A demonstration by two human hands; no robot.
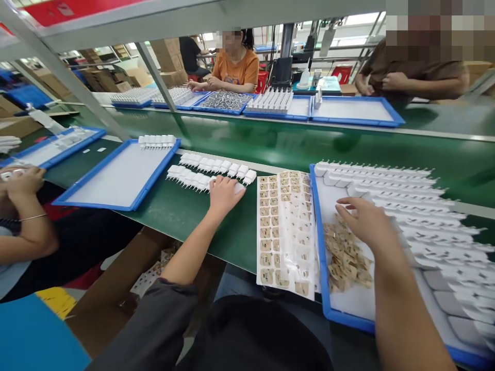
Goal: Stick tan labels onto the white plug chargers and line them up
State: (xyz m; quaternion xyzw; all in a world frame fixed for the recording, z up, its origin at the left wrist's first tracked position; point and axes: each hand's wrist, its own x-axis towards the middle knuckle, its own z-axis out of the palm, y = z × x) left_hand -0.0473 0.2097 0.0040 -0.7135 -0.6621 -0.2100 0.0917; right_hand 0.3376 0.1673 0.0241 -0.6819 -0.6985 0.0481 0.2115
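Where small white plastic plugs with paired prongs [189, 178] lay in two rows at eleven o'clock, our left hand [225, 196] bent its fingers over the near row's right end; we could not tell whether they gripped. Our right hand [367, 221], loosely curled and seemingly free, hovered at two o'clock over loose flat tan pieces [346, 260] in a blue-rimmed white tray [350, 320]. Light fingertip contact, we judged, would best keep the rows straight. White sheets of tan stickers [284, 232] lay at one o'clock on the smooth green benchtop [166, 208]; beyond, at twelve, was an orange-shirted co-worker [240, 69].
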